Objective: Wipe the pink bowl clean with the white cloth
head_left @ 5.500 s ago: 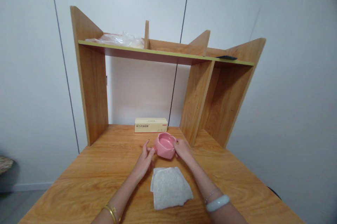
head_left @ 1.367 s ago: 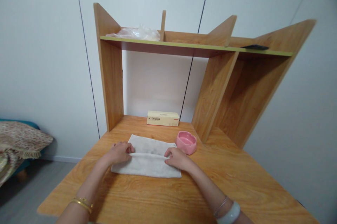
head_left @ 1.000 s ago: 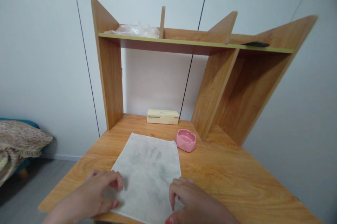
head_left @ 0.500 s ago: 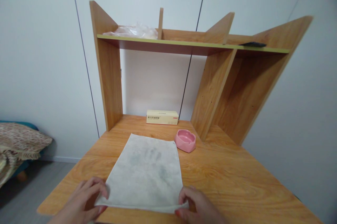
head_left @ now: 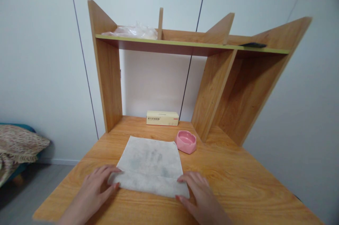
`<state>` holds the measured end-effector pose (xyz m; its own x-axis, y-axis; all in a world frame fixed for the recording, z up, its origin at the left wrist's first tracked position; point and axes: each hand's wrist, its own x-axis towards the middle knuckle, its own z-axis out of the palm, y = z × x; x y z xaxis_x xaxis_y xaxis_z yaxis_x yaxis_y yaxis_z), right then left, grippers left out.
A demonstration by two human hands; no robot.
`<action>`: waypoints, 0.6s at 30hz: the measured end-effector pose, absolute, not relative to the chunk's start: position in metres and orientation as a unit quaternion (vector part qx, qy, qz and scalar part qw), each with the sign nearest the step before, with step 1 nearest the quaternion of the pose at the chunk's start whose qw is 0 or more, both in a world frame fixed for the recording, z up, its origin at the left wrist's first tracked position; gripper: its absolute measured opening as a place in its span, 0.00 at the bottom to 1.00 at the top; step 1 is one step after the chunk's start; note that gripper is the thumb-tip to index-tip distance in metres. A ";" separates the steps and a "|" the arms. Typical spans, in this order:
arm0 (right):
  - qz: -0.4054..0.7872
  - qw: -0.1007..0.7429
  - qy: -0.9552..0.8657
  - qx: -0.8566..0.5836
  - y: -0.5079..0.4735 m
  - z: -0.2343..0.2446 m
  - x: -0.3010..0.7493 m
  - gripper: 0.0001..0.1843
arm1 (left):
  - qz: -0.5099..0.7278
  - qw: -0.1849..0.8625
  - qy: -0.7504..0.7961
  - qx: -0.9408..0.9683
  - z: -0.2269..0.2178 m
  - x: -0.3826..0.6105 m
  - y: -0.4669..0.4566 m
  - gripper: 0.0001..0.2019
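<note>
A white-grey cloth (head_left: 150, 161) lies spread on the wooden desk (head_left: 238, 179), its near edge folded over into a narrow band. My left hand (head_left: 92, 191) rests at the cloth's near left corner with fingers stretched flat, thumb and fingertips touching the fold. At the near right corner lies my right hand (head_left: 197, 193), fingers spread flat and pressing the edge of the fold. A pink bowl-like dish (head_left: 186, 141) stands just past the cloth's far right corner.
A cream cardboard box (head_left: 162, 118) lies at the back of the desk under a wooden shelf unit (head_left: 108, 77). On the top shelf sit a clear plastic bag (head_left: 132, 31) and a flat black object (head_left: 253, 45). A patterned blanket (head_left: 18, 145) is at the left.
The cloth was unfolded and pulled toward me. Since half a second ago both hands have turned its near edge over, away from me, and now lie flat on the fold.
</note>
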<state>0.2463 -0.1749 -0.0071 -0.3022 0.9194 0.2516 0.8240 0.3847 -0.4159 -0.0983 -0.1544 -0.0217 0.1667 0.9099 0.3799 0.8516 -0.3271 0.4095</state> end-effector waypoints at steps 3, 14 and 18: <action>0.168 0.171 -0.827 -0.508 -0.183 -0.008 0.253 0.18 | 0.296 0.063 0.544 0.782 -0.038 -0.110 -0.159 0.14; 0.350 0.318 -0.681 -0.560 -0.155 -0.007 0.254 0.12 | 0.315 0.227 0.565 0.728 -0.005 -0.087 -0.160 0.18; 0.176 0.276 -0.687 -0.649 -0.147 -0.009 0.250 0.11 | 0.329 0.086 0.633 0.696 -0.001 -0.074 -0.152 0.17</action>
<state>0.2496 -0.1472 -0.0091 -0.0059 0.9886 0.1504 0.7938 0.0961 -0.6005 -0.0743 -0.1524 -0.0014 -0.0177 0.9372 0.3483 0.8242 -0.1836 0.5358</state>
